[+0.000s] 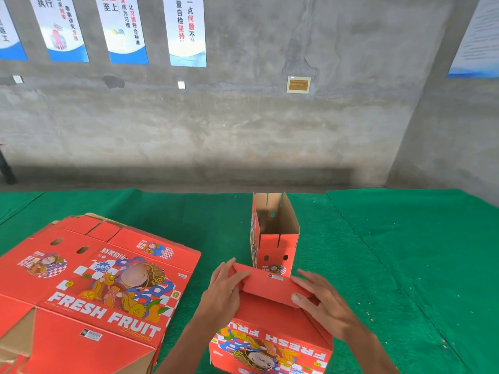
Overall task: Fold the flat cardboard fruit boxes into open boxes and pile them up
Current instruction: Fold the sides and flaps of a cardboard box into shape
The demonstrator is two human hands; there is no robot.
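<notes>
A red cardboard fruit box (pixel 270 344) stands upside down on the green table right in front of me, its "FRESH FRUIT" print inverted. Both hands work its bottom flaps (pixel 270 286). My left hand (pixel 225 290) presses the left end of the folded flap with its fingers laid over it. My right hand (pixel 321 300) holds the right end, thumb on top of the flap. Behind it stands a folded open box (pixel 275 238), upright with its brown inside showing. A stack of flat red boxes (pixel 89 287) lies at the left.
Green felt (pixel 405 252) covers the table, with a seam running diagonally at the right. A grey concrete wall with several posters (pixel 186 31) rises beyond the far edge. A dark object (pixel 6 168) stands at the far left by the wall.
</notes>
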